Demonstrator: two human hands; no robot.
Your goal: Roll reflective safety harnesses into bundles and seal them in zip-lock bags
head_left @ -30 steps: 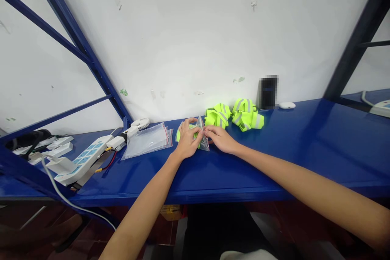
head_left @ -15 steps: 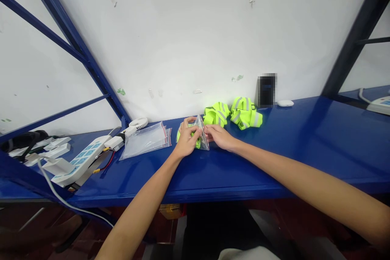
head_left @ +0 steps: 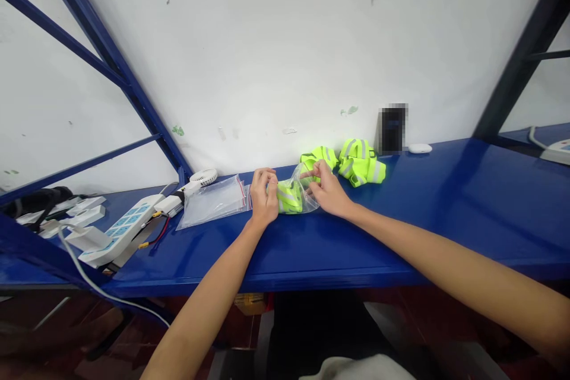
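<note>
A bright yellow-green reflective bundle (head_left: 290,197) with grey stripes lies against or inside a clear plastic zip bag (head_left: 308,202); how far in it sits I cannot tell. My left hand (head_left: 265,197) is curled round the left end of the bag and bundle, its fingers bent together. At the bag's right end, my right hand (head_left: 328,191) holds the clear film with thumb and forefinger, those two fingertips a little apart. Just behind the bag rest two more reflective bundles, one (head_left: 321,156) close to my right hand and another (head_left: 361,165) further right.
Flat clear zip bags (head_left: 214,202) lie left of my left hand, near a small white fan (head_left: 203,176). A power strip (head_left: 122,231) with cables occupies the left side. Against the wall stands a dark pixelated object (head_left: 392,130), beside a white case (head_left: 420,148).
My left hand has shifted left and wrapped round the bundle's end. My right hand has moved slightly right and up from its pinch, and the bag's right end now spreads wider.
</note>
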